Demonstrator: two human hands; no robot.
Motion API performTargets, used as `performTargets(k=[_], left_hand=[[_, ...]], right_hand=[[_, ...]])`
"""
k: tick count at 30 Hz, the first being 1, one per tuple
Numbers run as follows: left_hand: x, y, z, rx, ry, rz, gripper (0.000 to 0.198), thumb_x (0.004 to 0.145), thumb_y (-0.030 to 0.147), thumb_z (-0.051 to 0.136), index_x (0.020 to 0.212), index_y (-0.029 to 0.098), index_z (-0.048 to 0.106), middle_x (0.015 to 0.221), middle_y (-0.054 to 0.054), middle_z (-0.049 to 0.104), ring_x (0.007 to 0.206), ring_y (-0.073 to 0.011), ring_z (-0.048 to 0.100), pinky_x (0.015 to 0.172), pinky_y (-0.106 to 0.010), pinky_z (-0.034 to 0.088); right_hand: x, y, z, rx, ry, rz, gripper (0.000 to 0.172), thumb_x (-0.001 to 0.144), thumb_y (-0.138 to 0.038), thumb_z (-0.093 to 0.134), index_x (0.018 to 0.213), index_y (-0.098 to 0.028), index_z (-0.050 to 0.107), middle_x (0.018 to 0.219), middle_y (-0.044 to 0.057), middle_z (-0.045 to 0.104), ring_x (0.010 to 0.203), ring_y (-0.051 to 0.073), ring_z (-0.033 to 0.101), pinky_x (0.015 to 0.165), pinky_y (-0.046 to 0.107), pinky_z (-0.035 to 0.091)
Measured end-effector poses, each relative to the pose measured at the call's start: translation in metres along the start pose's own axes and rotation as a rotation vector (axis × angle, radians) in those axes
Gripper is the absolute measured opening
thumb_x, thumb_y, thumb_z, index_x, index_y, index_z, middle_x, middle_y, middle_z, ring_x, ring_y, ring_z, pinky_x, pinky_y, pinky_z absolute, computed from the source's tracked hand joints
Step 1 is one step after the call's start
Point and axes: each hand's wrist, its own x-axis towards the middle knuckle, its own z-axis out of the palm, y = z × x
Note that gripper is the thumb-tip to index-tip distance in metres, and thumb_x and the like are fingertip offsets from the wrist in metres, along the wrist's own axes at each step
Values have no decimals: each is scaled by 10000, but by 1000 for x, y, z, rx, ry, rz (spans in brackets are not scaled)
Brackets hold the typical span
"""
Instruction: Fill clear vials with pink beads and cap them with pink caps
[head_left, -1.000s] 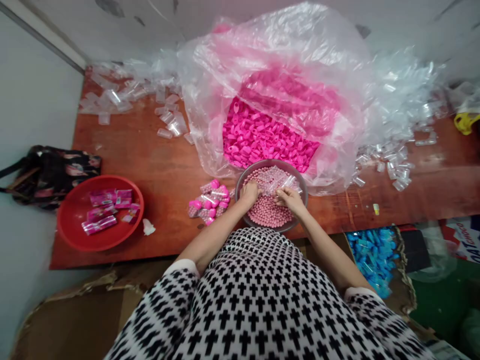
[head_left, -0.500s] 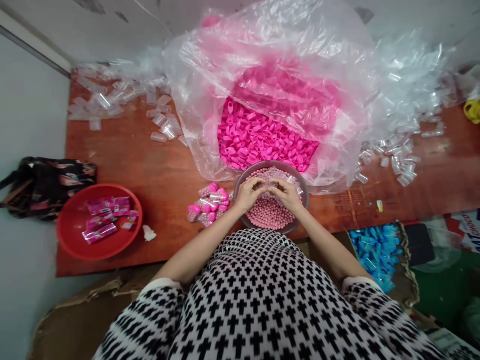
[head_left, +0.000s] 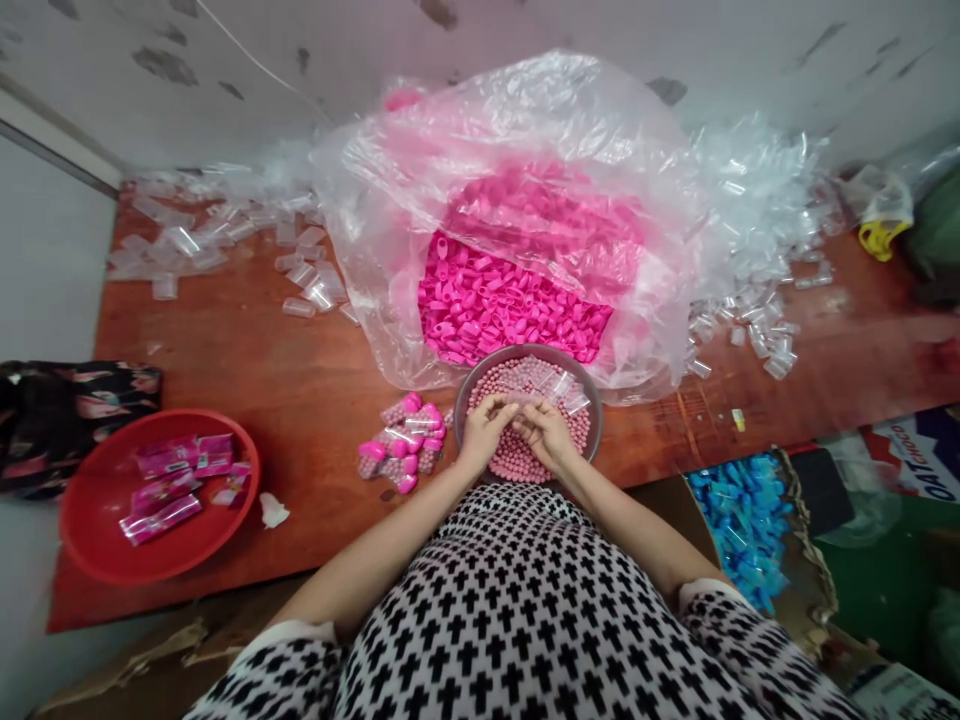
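My left hand (head_left: 486, 432) and my right hand (head_left: 547, 432) meet fingertip to fingertip over a grey bowl (head_left: 598, 420) of small pink beads (head_left: 517, 462). Fingers on both sides are pinched together. A small see-through bit shows between them, too blurred to name. Inside the bowl, clear plastic tubes (head_left: 564, 388) lie on the beads behind my right hand. Just left of the bowl sits a little heap of bead-filled tubes with bright pink caps (head_left: 405, 438). Behind it, a large clear plastic bag (head_left: 360, 300) lies open, showing many bright pink caps (head_left: 510, 310).
At the left, a red basin (head_left: 82, 530) holds pink packets, beside a dark flowered bag (head_left: 120, 390). Loose clear tubes lie at the back left (head_left: 187, 240) and right (head_left: 757, 320). Below the table edge at right is a box of blue pieces (head_left: 742, 520).
The camera view has tilted and shifted, so the table things sit lower and further left. My hands stay together over the bowl; the right fingers have curled and moved slightly lower against the left.
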Motion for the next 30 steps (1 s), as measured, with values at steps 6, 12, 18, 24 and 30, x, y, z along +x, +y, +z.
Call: performTargets(k=[6,12,18,24,30], left_hand=[[2,8,-25,512,-77,107,137,783,279,534,868,172,530,801,-16,599,746,-146,584,724,-264,477],[15,8,-29,1257,-595,180,189,823,107,450,919,109,613,971,-147,629,893,-230,617,752,-328,485],[27,-21,16,1257,-779,174,217,818,35,451,803,73,663,878,-186,664,883,-251,640,760,-342,495],[32,-30,37,1114,-756,206,246,869,88,426,1002,108,632,1033,-153,642,946,-219,628,796,-324,499],[21,-18,5,411,-500,259,177,877,227,512,1025,188,601,1128,-77,631,1086,-168,570,946,-317,443]], right_hand=[[15,-27,-27,-345,26,-30,401,586,-388,760,893,-206,575,702,-33,634,599,103,613,544,217,515],[68,-105,-46,-994,60,-436,196,785,-337,575,903,-190,629,794,23,675,715,165,626,699,312,508],[134,-152,-10,-1817,27,-847,289,909,-166,378,1079,-154,611,1089,134,637,973,247,566,805,370,447],[194,-175,16,-2230,-206,-1004,325,923,-114,306,1099,-86,578,1174,181,548,1039,279,479,888,464,362],[202,-188,11,-2174,-385,-1062,317,937,-196,322,1050,-101,603,1126,161,571,1043,274,464,909,475,341]])
